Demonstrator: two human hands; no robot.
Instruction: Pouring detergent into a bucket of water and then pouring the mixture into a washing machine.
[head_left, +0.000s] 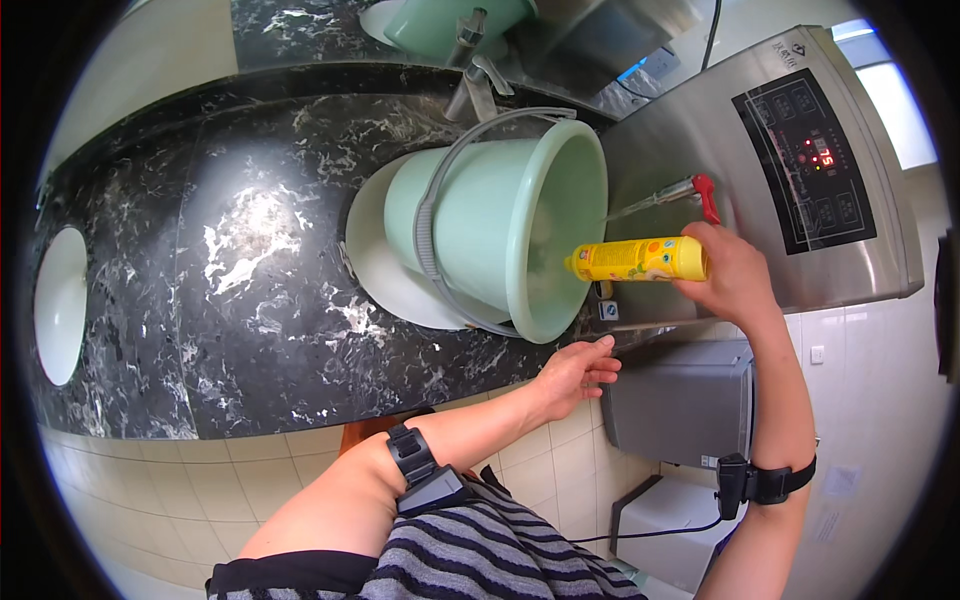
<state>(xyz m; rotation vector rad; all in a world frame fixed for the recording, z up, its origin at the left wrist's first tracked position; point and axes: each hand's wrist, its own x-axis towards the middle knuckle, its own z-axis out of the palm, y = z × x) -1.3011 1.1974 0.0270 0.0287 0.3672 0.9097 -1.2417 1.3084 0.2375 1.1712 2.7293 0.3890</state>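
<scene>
My right hand (731, 271) grips the base end of a yellow plastic squeeze bottle (637, 259). The bottle lies nearly level across the view, its nozzle end over the mouth of a pale green plastic bucket (472, 210). This bucket sits in a white sink basin (379, 259), its grey handle (425, 217) resting against the side. From a metal tap with a red lever (703, 196), a stream of water (630, 208) runs into the bucket. Below the bucket's rim, near the counter edge, my left hand (576, 379) holds nothing, its fingers apart.
A black marbled countertop (285, 360) carries a second white basin (61, 307) at far left. Behind the bucket rises a chrome faucet (474, 90). At right stands a stainless steel water dispenser (675, 150) with a lit control panel (806, 161). A grey bin-like container (679, 397) stands below.
</scene>
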